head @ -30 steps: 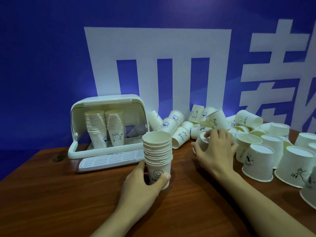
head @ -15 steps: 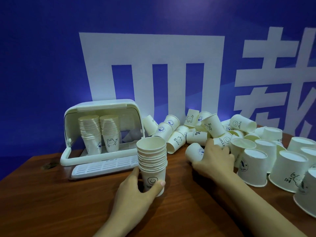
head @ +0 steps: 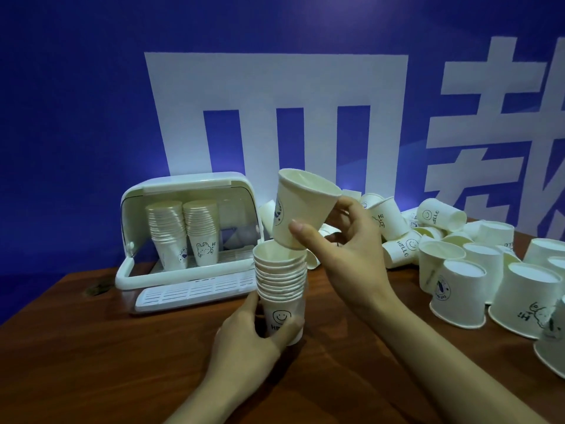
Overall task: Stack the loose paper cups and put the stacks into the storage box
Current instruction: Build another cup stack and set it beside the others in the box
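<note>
We hold the growing stack upright on the desk with our left hand, fingers and thumb curled round its bottom cup, the one with the smiley face. Half a second ago our right hand was down in the loose pile at about two o'clock from the stack, closing on a cup that lay on its side. Now that hand is lifted and grips the single cup between thumb and fingers, mouth up and tilted toward one o'clock, with its base right at the stack's open rim; whether base and rim touch we cannot tell.

That shift means the pick is done and the nesting step is in hand. We judge the next move to be a small straightening of the cup and a push down into the stack.

The storage box stands at ten o'clock from the stack, lid raised, with two finished stacks upright inside it and room beside them toward the right. Many loose cups lie and stand across the desk from one to four o'clock, some upside down, some on their sides, so the task looks well short of done. A tilted entry could jam on the rim or tip the stack, so our left hand's grip matters.
</note>
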Action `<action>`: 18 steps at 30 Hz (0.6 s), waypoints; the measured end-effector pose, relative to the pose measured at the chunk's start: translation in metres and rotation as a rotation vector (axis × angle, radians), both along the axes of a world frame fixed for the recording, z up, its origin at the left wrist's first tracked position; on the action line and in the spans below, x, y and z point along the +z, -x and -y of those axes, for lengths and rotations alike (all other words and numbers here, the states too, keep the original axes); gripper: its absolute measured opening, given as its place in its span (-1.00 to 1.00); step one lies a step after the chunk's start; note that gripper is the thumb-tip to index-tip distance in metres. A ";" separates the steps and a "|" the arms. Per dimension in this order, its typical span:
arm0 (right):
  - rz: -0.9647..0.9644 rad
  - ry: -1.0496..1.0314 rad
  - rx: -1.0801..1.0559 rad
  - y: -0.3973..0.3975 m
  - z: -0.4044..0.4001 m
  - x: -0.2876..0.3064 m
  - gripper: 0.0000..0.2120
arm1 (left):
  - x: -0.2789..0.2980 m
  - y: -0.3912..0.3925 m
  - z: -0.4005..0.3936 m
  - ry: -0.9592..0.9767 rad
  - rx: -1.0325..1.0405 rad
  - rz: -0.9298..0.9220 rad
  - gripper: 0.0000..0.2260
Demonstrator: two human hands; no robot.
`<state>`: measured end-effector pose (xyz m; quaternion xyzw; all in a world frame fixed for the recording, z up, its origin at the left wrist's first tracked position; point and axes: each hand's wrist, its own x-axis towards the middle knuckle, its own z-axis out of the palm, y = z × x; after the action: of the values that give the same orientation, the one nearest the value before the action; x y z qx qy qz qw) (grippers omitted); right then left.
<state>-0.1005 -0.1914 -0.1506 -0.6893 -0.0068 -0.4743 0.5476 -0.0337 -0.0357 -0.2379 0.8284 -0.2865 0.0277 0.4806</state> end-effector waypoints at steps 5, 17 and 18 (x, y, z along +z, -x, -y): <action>-0.132 0.149 -0.009 -0.001 -0.009 -0.009 -0.46 | 0.002 0.002 -0.001 0.014 -0.005 -0.014 -0.48; -0.283 0.370 -0.052 -0.013 -0.007 -0.027 -0.34 | 0.001 0.001 0.002 0.014 0.022 -0.004 -0.44; -0.310 0.455 -0.085 -0.015 -0.006 -0.029 -0.37 | 0.001 0.001 0.002 0.014 0.030 0.001 -0.42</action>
<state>-0.0859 -0.1855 -0.1797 -0.8587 -0.0001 -0.3719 0.3526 -0.0346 -0.0377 -0.2372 0.8292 -0.2740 0.0376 0.4857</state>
